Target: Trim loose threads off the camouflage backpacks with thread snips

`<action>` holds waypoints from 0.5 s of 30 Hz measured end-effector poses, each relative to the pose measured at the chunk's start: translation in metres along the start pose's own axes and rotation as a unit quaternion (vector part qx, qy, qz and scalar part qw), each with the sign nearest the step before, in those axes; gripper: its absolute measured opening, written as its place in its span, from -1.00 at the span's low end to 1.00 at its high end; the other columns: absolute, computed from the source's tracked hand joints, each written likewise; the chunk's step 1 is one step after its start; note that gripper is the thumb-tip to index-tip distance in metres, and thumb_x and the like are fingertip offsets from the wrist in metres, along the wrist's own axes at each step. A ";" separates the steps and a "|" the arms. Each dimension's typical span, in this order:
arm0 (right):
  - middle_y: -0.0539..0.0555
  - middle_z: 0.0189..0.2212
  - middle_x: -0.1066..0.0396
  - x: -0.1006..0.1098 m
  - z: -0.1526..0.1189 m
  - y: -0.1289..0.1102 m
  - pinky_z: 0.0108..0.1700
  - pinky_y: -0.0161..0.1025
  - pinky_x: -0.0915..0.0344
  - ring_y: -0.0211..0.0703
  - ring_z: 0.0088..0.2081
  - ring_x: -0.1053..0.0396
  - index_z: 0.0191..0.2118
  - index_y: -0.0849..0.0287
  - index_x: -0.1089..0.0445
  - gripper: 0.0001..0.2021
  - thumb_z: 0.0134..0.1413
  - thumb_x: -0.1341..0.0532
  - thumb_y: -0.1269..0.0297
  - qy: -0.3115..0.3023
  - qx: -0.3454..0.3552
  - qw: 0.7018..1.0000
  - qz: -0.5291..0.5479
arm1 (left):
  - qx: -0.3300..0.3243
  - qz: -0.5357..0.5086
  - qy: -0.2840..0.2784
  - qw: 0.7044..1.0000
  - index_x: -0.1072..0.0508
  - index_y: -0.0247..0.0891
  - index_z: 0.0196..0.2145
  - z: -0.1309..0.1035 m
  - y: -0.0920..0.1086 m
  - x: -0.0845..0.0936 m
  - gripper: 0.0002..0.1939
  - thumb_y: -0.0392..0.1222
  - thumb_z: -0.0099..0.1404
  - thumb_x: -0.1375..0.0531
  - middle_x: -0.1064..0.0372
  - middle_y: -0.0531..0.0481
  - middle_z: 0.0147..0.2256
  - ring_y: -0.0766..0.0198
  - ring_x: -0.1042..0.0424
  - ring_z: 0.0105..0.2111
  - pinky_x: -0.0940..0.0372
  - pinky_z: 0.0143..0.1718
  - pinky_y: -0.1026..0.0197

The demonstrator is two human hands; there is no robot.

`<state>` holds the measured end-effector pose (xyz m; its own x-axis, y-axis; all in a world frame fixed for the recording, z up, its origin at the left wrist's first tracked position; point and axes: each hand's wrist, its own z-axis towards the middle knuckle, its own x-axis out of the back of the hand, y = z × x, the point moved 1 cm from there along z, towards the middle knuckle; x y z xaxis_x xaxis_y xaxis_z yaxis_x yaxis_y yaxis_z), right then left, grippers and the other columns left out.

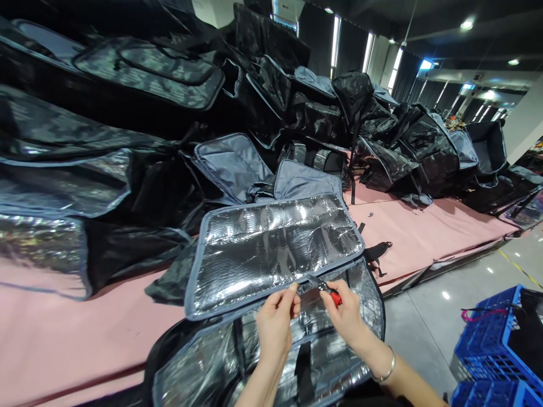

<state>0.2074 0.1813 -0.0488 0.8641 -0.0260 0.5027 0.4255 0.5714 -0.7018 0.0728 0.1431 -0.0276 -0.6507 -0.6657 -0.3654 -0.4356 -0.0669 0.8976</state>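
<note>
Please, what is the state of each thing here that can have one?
Silver-lined panel: creased, lining upward
Bag below: open
Red-handled cutter: held, blade near the panel's edge
Left hand: pinched at the panel's edge
Right hand: closed on the cutter
Farther blue crate: holding dark material
Ceiling lights: lit

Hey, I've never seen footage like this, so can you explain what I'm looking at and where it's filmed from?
Sure. There's no machine here, just a person's two bare hands, seen by one camera worn on the head, looking forward and down. The left hand seems to pinch the lower edge of a silver-lined flap. The right hand holds a small bladed tool with red on its handle, near that edge. Below them lies a silver-lined bag. More dark bags are heaped on the pink surface beyond, and blue crates stand at the lower right.
</note>
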 end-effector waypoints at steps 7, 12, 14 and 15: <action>0.06 -0.44 -0.42 0.001 0.002 -0.008 -0.40 -0.31 -0.26 -0.20 -0.46 -0.38 -0.21 0.21 -0.33 -0.76 0.22 -0.04 0.15 -0.025 0.026 0.999 -0.018 | 0.003 -0.001 0.000 1.000 -0.37 -0.34 -0.57 0.000 -0.001 0.000 -0.63 0.02 -0.14 -0.36 -0.21 0.14 -0.67 0.47 -0.10 -0.68 -0.02 -0.66 0.36; 0.08 -0.41 -0.44 -0.003 0.003 -0.010 -0.36 -0.30 -0.28 -0.18 -0.42 -0.40 -0.23 0.20 -0.33 -0.75 0.23 -0.02 0.14 -0.016 0.033 0.999 -0.019 | -0.001 0.000 -0.001 1.000 -0.35 -0.33 -0.59 0.000 0.000 0.000 -0.61 0.03 -0.17 -0.37 -0.20 0.14 -0.67 0.47 -0.10 -0.68 -0.03 -0.66 0.36; 0.08 -0.41 -0.44 -0.005 0.002 -0.009 -0.36 -0.30 -0.28 -0.18 -0.42 -0.39 -0.23 0.20 -0.33 -0.75 0.23 -0.02 0.15 -0.014 0.036 0.999 -0.017 | -0.002 0.002 -0.002 1.000 -0.36 -0.33 -0.59 -0.001 0.000 -0.001 -0.61 0.04 -0.18 -0.37 -0.21 0.13 -0.67 0.47 -0.10 -0.69 -0.03 -0.66 0.35; 0.08 -0.42 -0.44 -0.006 0.001 -0.008 -0.36 -0.30 -0.28 -0.18 -0.42 -0.39 -0.22 0.20 -0.33 -0.75 0.24 -0.02 0.15 -0.013 0.037 0.999 -0.014 | -0.003 0.002 -0.002 1.000 -0.36 -0.33 -0.58 -0.001 0.001 -0.001 -0.60 0.04 -0.18 -0.37 -0.21 0.13 -0.67 0.47 -0.10 -0.69 -0.02 -0.66 0.35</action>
<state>0.1986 0.1781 -0.0454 0.8448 -0.0225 0.5346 0.4272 0.6299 -0.6486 0.0737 0.1428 -0.0266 -0.6553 -0.6628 -0.3624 -0.4293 -0.0680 0.9006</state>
